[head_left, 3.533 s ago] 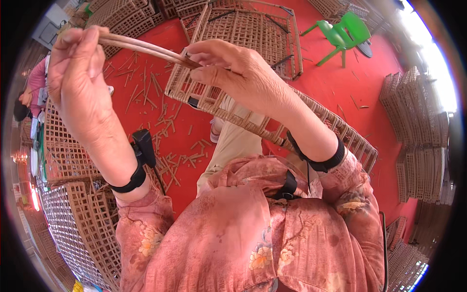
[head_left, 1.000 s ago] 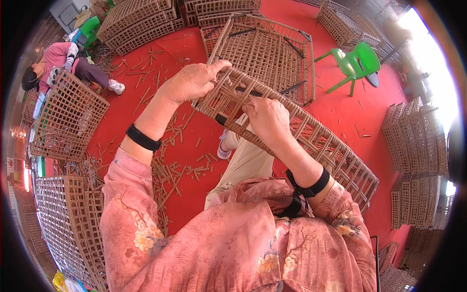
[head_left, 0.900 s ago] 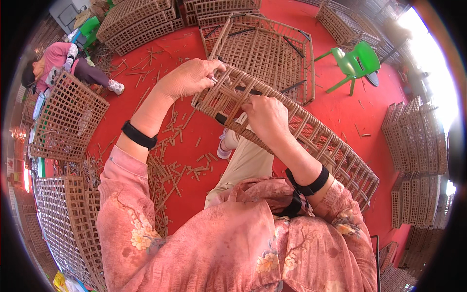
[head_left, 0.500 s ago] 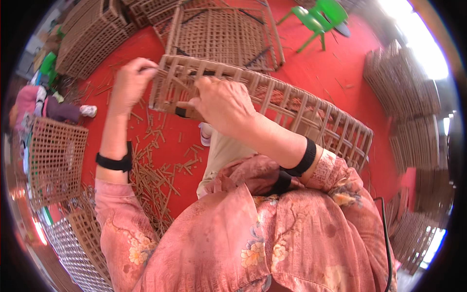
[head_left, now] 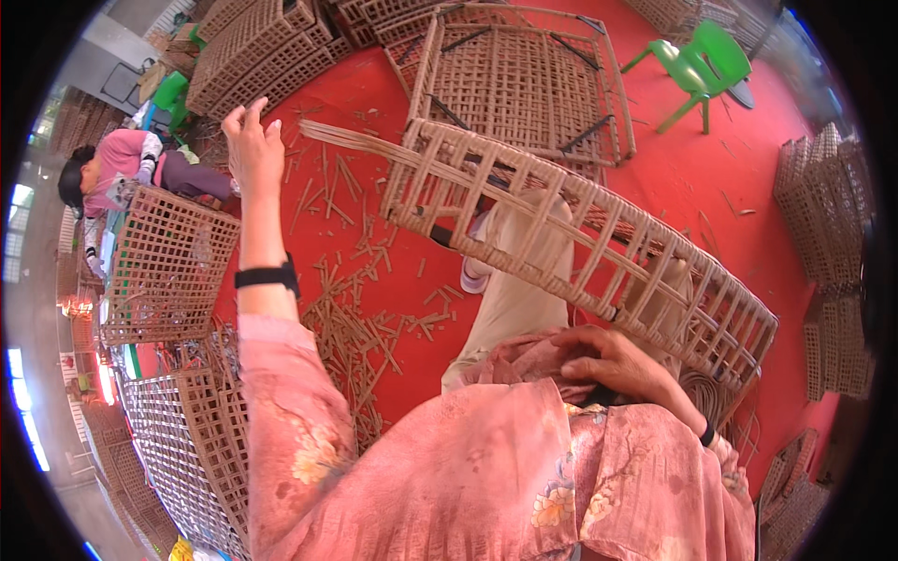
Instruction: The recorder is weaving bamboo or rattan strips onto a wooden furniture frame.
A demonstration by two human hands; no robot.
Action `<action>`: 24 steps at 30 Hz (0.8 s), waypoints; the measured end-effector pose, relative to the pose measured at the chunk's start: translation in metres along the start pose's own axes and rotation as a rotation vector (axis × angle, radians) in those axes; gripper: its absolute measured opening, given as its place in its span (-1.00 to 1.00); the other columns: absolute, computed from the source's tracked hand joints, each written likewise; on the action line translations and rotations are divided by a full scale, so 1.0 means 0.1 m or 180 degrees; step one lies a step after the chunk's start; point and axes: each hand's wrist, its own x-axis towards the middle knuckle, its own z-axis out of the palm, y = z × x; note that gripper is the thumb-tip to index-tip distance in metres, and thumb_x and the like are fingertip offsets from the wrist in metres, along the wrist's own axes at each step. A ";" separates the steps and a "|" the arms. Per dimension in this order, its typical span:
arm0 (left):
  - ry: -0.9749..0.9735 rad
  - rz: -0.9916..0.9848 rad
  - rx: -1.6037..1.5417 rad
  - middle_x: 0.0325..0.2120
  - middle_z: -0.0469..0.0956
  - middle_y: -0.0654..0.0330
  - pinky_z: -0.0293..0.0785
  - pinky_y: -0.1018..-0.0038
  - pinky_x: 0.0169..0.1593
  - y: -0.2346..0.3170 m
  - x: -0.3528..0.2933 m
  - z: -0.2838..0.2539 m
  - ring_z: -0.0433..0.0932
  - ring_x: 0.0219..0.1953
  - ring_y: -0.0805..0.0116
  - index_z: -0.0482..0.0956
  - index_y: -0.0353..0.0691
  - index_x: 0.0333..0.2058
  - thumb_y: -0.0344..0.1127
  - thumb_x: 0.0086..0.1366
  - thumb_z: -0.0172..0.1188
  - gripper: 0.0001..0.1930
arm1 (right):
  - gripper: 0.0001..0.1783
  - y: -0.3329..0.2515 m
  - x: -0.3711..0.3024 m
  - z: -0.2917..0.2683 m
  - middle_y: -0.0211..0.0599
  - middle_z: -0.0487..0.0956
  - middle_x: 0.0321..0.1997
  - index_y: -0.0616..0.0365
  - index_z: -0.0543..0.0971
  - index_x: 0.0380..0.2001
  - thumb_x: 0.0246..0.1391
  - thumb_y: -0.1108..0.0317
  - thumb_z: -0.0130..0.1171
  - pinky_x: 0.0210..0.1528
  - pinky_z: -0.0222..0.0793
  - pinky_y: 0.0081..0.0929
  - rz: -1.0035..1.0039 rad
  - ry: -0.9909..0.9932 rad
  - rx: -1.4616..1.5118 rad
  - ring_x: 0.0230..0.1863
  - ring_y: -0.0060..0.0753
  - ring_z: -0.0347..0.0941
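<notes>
A long woven brown wicker frame slants across my lap, its left end raised over the floor. Flat brown strips stick out past that end. My left hand is up beside the strips' tips, fingers stretched and apart, holding nothing I can see. My right hand rests low over the bunched pink cloth at my waist, below the frame. Its thumb is apart from the fingers, and nothing shows in it.
A large square wicker panel lies ahead on the red floor, strewn with cut strips. A green chair stands at the far right. Wicker panels are stacked on both sides. At left, another person bends near a lattice panel.
My right hand has left the frame's left end and dropped to my waist. My left hand has opened, away from the frame. The whole view has shifted, moving the scene rightward.
</notes>
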 end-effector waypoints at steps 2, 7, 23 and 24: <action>0.0501 0.0706 0.0228 -0.01 0.57 0.09 0.43 0.31 0.16 0.41 -0.01 -0.19 0.54 0.06 0.19 0.58 0.00 0.08 -0.23 0.29 0.30 -0.62 | -0.34 0.09 -0.08 0.03 -0.08 0.56 0.12 0.28 0.36 0.29 0.14 0.33 0.25 0.23 0.34 -0.40 0.0001 -0.0025 -0.0146 0.14 -0.28 0.46; -0.1456 0.1286 -0.2243 -0.06 0.61 0.09 0.42 0.34 0.18 1.19 -0.38 -0.20 0.56 0.04 0.21 0.56 -0.10 0.09 -0.16 0.29 0.31 -0.58 | -0.04 0.16 -0.03 0.10 -0.26 0.37 0.34 0.09 0.14 0.44 0.03 0.12 0.34 0.29 0.22 -0.26 -0.0333 0.0522 0.2620 0.30 -0.32 0.29; -0.1864 0.1635 -0.2343 -0.65 0.50 0.05 0.45 0.27 -0.34 3.06 0.28 -0.52 0.55 -0.51 0.25 0.61 -0.43 -0.41 0.28 0.23 0.21 -0.32 | -0.46 0.49 -0.61 -1.24 -0.19 0.62 0.02 0.12 0.49 0.10 0.35 -0.10 0.00 -0.01 0.44 -0.30 -0.3074 0.1748 0.3810 0.03 -0.22 0.49; -0.1846 0.1737 -0.2426 -0.65 0.50 0.05 0.45 0.27 -0.34 3.31 0.32 -0.57 0.55 -0.51 0.25 0.61 -0.43 -0.41 0.28 0.23 0.21 -0.32 | -0.47 0.38 -0.61 -1.24 -0.19 0.63 -0.01 0.12 0.51 0.06 0.34 -0.12 0.02 -0.02 0.45 -0.30 -0.3093 0.1754 0.3954 -0.02 -0.24 0.51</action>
